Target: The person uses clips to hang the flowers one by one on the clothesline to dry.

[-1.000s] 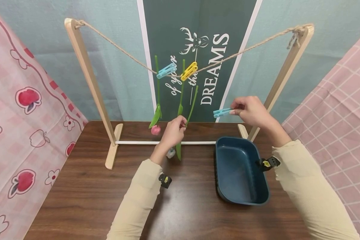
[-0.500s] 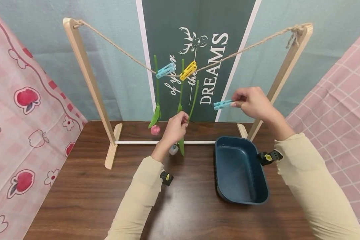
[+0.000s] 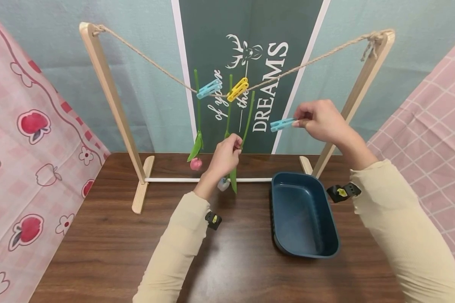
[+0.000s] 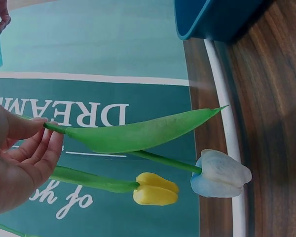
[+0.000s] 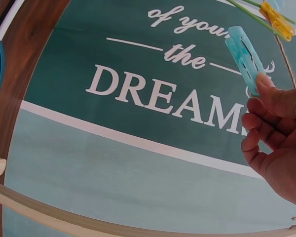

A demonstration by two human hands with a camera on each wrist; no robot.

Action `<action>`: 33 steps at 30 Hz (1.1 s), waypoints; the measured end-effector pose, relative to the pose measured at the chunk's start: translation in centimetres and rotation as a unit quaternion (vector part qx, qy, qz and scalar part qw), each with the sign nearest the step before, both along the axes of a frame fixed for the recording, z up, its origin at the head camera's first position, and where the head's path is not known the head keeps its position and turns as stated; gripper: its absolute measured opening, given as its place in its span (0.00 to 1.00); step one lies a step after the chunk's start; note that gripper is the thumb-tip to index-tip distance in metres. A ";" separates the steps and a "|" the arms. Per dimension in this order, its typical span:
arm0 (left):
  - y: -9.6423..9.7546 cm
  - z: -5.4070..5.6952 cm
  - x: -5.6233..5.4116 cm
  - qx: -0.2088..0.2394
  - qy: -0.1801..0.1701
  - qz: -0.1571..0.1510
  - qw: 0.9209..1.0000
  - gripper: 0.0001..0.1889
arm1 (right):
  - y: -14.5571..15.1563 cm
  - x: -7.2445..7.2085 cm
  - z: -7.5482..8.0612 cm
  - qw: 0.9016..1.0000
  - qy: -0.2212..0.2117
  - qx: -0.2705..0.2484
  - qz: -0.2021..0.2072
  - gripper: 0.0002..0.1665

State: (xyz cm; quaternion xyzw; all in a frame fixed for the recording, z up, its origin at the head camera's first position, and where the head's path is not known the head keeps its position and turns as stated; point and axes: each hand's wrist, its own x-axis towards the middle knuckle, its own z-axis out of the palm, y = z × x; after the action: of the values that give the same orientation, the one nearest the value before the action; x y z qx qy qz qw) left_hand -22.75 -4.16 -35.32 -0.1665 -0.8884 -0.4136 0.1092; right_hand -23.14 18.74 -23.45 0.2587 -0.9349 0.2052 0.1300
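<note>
My left hand [image 3: 226, 156] pinches the green stem of a pale blue-white artificial tulip [image 4: 219, 173], which hangs head down. Its stem end reaches just below the rope [image 3: 292, 71], right of the yellow clothespin [image 3: 237, 89]. In my right hand [image 3: 320, 121] is a light blue clothespin [image 3: 282, 124], pinched at one end between thumb and finger, apart from the rope. Another light blue clothespin [image 3: 209, 89] fixes a pink tulip [image 3: 196, 164] to the rope. The yellow clothespin holds a yellow tulip [image 4: 156, 188], whose bloom is hidden behind my left hand in the head view.
Two wooden posts [image 3: 111, 101] carry the sagging rope, and a white rod [image 3: 174, 180] joins their feet. A dark blue bin [image 3: 303, 216] stands on the wooden table [image 3: 110, 248] at the right. Behind hangs a printed green cloth [image 3: 250, 21].
My left hand has risen and shifted slightly right with the blue-white tulip, bringing its stem end closer to the rope. The right hand has lifted the light blue clothespin higher.
</note>
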 end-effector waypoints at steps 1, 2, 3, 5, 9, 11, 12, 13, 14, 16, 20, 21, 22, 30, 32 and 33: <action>0.0 0.2 0.0 0.000 0.000 0.000 1.000 0.07 | 0.0 0.0 0.2 1.000 -0.001 0.001 0.000 0.03; 0.1 0.3 -0.1 -0.002 0.003 -0.001 1.000 0.07 | -0.1 0.0 0.4 1.000 -0.003 0.002 0.000 0.03; 0.1 0.4 -0.1 -0.002 0.004 -0.001 1.000 0.07 | -0.1 0.0 0.6 1.000 -0.005 0.004 -0.001 0.03; 0.2 0.7 -0.2 -0.002 0.007 -0.001 1.000 0.07 | -0.2 0.0 1.0 1.000 -0.009 0.006 -0.003 0.03; 0.4 1.1 -0.3 -0.001 0.016 0.000 1.000 0.07 | -0.3 -0.1 1.7 1.000 -0.004 0.012 -0.006 0.03; 0.5 1.2 -0.4 0.001 0.019 0.002 1.000 0.08 | -0.4 -0.2 1.9 1.000 0.002 0.014 -0.005 0.03; 0.5 1.3 -0.4 0.002 0.020 0.004 1.000 0.08 | -0.4 -0.2 2.1 1.000 0.006 0.015 -0.004 0.03; 0.5 1.4 -0.4 0.004 0.021 0.005 1.000 0.08 | -0.5 -0.3 2.2 1.000 0.010 0.016 -0.003 0.03; 0.6 1.4 -0.5 0.005 0.022 0.007 1.000 0.08 | -0.5 -0.3 2.3 1.000 0.013 0.016 -0.003 0.03; 0.6 1.6 -0.5 0.006 0.024 0.009 1.000 0.08 | -0.6 -0.3 2.5 1.000 0.018 0.019 -0.001 0.04; 0.7 1.8 -0.6 0.009 0.025 0.010 1.000 0.08 | -1.0 -0.3 3.2 0.999 0.021 0.027 -0.002 0.04; 0.8 1.8 -0.6 0.010 0.025 0.010 1.000 0.08 | -1.1 -0.4 3.3 0.999 0.024 0.032 -0.002 0.04; 0.8 1.9 -0.6 0.012 0.024 0.010 1.000 0.08 | -1.2 -0.4 3.5 0.999 0.025 0.036 -0.002 0.04; 1.0 2.1 -0.8 0.014 0.019 0.015 1.000 0.09 | -2.0 -0.5 5.0 0.997 0.051 0.051 0.004 0.04; 1.0 2.1 -0.8 0.014 0.018 0.016 1.000 0.09 | -2.3 -0.5 5.3 0.997 0.063 0.051 0.009 0.04; 1.0 2.1 -0.8 0.014 0.019 0.016 1.000 0.09 | -2.4 -0.5 5.5 0.996 0.069 0.051 0.010 0.04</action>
State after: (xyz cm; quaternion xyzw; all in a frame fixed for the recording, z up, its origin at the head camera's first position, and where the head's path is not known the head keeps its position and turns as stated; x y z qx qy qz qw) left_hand -23.58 -3.13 -33.22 -0.1584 -0.8830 -0.4208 0.1347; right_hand -23.68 16.29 -18.00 0.2883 -0.9303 0.1402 0.1783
